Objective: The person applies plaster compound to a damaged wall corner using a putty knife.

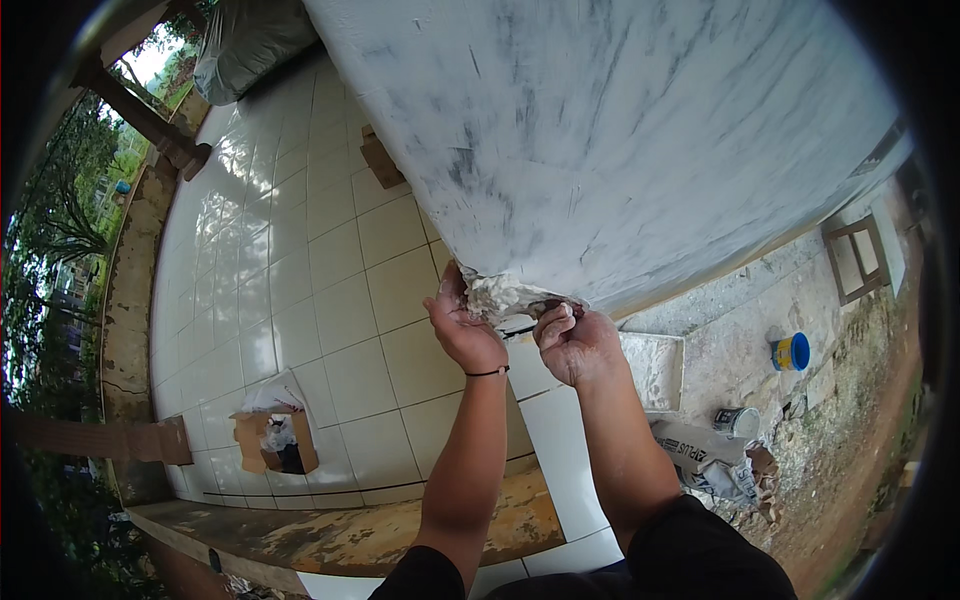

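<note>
Thick wet white plaster hangs in a rough lump along the near end of a white-coated wall. My left hand is cupped against the plaster's left side, thumb apart and palm turned toward my right hand. Its fingertips are partly hidden by the plaster and the wall's edge. At the lump's right side, my right hand has its fingers curled in under the wall's end. What they close on is hidden. White smears cover both hands. A dark band circles my left wrist.
On the tiled floor at left stand an open cardboard box and a brown block. To the right are a white-smeared tray, a blue bucket, a whitish tub, a torn bag and a wooden frame.
</note>
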`<state>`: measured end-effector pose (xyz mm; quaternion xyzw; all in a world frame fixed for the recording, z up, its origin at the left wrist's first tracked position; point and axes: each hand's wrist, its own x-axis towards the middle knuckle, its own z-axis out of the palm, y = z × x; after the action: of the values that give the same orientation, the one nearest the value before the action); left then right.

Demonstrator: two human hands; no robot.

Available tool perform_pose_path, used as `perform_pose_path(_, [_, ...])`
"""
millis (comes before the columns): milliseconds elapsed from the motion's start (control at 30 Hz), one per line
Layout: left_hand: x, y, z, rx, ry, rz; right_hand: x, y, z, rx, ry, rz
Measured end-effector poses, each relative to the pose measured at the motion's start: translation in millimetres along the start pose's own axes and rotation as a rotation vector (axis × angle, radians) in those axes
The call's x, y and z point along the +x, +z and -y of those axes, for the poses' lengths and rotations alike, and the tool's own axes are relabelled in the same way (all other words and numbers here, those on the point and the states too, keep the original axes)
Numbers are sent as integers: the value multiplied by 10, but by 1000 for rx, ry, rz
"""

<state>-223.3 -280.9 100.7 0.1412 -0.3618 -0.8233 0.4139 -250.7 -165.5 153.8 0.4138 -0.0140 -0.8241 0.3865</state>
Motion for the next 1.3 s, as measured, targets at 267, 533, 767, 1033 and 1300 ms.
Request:
perform_pose_path(267, [-41,58,31,-11,21,15,-94,-123,274,-32,-31,56])
perform_pose_path(533, [-53,20,55,-39,13,0,-203,-335,423,-206,158,115])
perform_pose_path(767, [-60,-117,32,-80,5,72,-618,-544,409,-710,-305,155])
perform_pose_path(1033, [31,-328,-128,-112,-180,97,-702,-548,424,-2135,-1239,619])
perform_pose_path(1300, [283,-678,-130,-234,-325,194,-148,-498,-6,-2324,-1861,1016])
